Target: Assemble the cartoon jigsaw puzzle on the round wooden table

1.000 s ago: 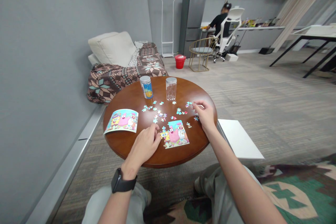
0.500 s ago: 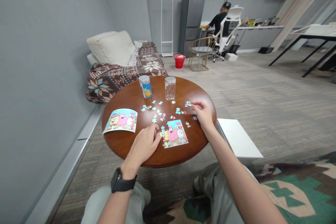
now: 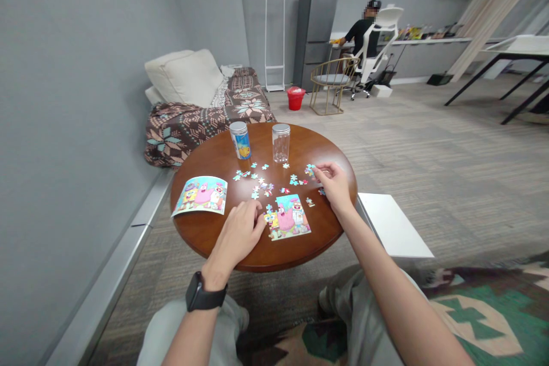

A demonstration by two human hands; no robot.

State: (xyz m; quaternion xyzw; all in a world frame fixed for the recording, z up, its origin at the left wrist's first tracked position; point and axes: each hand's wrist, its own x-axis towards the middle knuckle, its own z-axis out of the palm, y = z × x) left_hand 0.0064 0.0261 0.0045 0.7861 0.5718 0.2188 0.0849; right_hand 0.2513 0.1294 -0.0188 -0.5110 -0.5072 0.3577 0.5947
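A partly assembled jigsaw puzzle with cartoon figures lies near the front of the round wooden table. Beside its left edge rests my left hand, fingers bent, thumb apart from them and nothing visible in its grasp. At the right of the table, my right hand pinches at a puzzle piece among a small cluster; its fingertips partly cover it. Several loose pieces are scattered behind the puzzle. A curled reference picture showing the same figures lies at the left.
Toward the back of the table stand a jar with a blue and yellow label and a clear jar, both silver-lidded. Beyond are a covered couch, a red bucket, a wire chair and a seated person.
The view has shifted slightly, moving everything a little to the right. Both hands keep nearly the same places, with my right fingertips still at the cluster of pieces.
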